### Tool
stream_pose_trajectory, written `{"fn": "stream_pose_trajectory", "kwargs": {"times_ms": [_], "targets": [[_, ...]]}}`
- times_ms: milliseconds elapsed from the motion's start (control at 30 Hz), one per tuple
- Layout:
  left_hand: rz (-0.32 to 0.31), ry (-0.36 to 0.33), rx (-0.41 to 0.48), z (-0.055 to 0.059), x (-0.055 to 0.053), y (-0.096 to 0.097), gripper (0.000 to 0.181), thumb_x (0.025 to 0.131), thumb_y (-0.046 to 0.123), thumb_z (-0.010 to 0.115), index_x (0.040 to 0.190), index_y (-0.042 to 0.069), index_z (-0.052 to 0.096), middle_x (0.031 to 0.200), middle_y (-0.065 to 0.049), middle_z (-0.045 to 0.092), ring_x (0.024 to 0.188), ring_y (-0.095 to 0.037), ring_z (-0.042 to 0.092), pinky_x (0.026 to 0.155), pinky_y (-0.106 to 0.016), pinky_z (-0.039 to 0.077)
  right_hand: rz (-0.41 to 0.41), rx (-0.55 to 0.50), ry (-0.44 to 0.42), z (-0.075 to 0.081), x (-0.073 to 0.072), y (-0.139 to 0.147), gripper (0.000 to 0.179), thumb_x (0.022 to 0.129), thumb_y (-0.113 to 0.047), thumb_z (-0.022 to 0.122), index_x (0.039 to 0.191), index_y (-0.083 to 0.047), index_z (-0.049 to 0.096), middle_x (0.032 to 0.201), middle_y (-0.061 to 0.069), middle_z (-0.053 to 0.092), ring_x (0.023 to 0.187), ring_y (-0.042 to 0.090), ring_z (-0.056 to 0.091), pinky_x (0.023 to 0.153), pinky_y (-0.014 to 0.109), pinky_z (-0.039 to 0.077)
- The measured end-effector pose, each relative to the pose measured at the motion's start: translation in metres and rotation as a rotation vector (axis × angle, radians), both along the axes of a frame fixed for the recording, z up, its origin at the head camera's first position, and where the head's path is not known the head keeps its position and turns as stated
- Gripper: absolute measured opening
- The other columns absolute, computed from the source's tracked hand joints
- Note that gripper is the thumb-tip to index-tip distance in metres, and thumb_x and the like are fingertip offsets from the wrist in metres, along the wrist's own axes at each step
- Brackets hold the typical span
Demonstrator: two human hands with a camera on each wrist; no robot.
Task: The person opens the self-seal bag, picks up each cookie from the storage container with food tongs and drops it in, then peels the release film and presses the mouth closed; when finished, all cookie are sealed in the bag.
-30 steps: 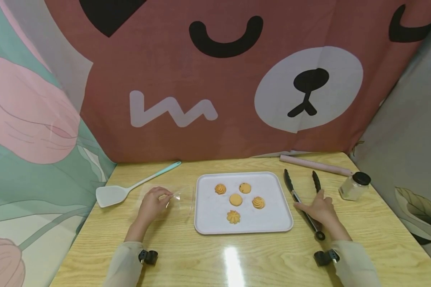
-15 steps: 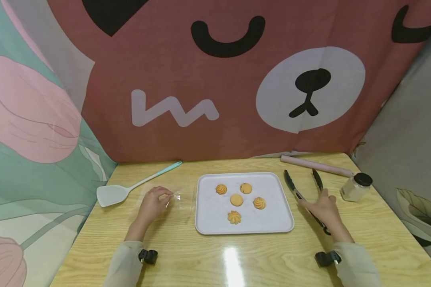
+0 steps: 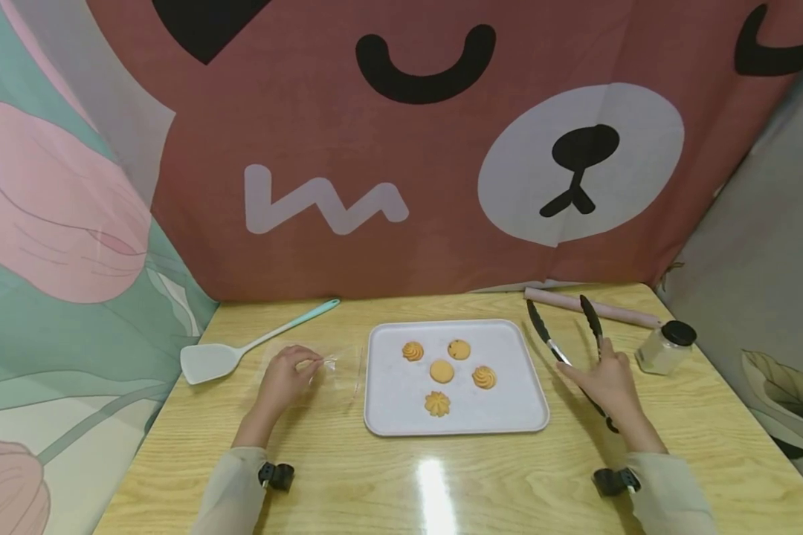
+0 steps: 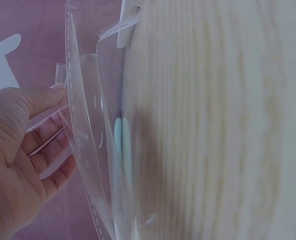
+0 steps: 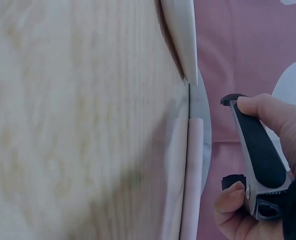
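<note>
My left hand [image 3: 286,379] pinches the edge of a clear plastic bag [image 4: 85,135] between thumb and fingers, left of the tray. The left wrist view shows the bag's mouth parted, with its sides standing off each other. On the right, my right hand [image 3: 607,380] grips a pair of black-tipped metal tongs [image 3: 557,352], thumb on one arm and fingers on the other. The tongs' arms are spread apart and point toward the back. In the right wrist view the tongs [image 5: 260,145] are held above the table. Several cookies [image 3: 442,371] lie on the white tray [image 3: 391,416] between my hands.
A white spatula with a turquoise handle [image 3: 314,313] lies at the back left. Behind the tongs a pinkish rolled tube [image 3: 625,313] lies along the table's back edge. A glass jar with a black lid [image 3: 665,348] stands at the right. A printed curtain [image 3: 308,267] hangs behind.
My right hand has taken hold of the tongs and raised them off the table, moving slightly to the right. The left hand stays on the bag.
</note>
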State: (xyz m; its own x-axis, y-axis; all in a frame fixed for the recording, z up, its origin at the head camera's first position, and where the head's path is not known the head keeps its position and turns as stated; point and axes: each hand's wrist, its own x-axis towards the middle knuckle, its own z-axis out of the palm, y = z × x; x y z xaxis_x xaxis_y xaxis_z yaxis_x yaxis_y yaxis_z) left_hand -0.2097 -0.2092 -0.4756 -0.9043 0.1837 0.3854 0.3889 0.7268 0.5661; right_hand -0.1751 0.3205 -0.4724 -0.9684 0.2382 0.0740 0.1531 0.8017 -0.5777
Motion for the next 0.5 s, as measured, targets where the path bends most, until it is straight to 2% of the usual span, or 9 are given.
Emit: {"fn": "stream_pose_trajectory", "kwargs": {"times_ms": [133, 367, 500], "targets": [[-0.003, -0.007, -0.007, -0.001, -0.001, -0.001, 0.006, 0.083, 0.007, 0.073, 0.088, 0.007, 0.074, 0.092, -0.006, 0.069, 0.094, -0.030, 0.062, 0.086, -0.048, 0.049, 0.022, -0.005, 0.056, 0.002, 0.000, -0.004, 0.097, 0.078, -0.048, 0.073, 0.134, 0.016, 0.027, 0.108, 0.044, 0.043, 0.094, 0.057, 0.049, 0.071, 0.061, 0.044], [0.017, 0.020, -0.035, -0.001, 0.000, 0.000, 0.006, 0.083, 0.006, 0.072, 0.088, 0.005, 0.073, 0.092, -0.008, 0.069, 0.093, -0.031, 0.062, 0.083, -0.048, 0.050, 0.122, -0.015, 0.046, 0.008, 0.000, -0.019, 0.107, 0.079, -0.049, 0.073, 0.143, 0.015, 0.015, 0.112, 0.038, 0.044, 0.099, 0.052, 0.049, 0.077, 0.059, 0.044], [0.035, 0.050, -0.041, 0.000, 0.000, 0.001, 0.006, 0.083, 0.006, 0.072, 0.088, 0.004, 0.073, 0.090, -0.010, 0.069, 0.090, -0.031, 0.063, 0.081, -0.047, 0.051, 0.187, 0.014, 0.079, 0.010, -0.003, -0.030, 0.107, 0.077, -0.047, 0.075, 0.144, 0.014, 0.017, 0.110, 0.034, 0.048, 0.096, 0.048, 0.052, 0.075, 0.056, 0.046]]}}
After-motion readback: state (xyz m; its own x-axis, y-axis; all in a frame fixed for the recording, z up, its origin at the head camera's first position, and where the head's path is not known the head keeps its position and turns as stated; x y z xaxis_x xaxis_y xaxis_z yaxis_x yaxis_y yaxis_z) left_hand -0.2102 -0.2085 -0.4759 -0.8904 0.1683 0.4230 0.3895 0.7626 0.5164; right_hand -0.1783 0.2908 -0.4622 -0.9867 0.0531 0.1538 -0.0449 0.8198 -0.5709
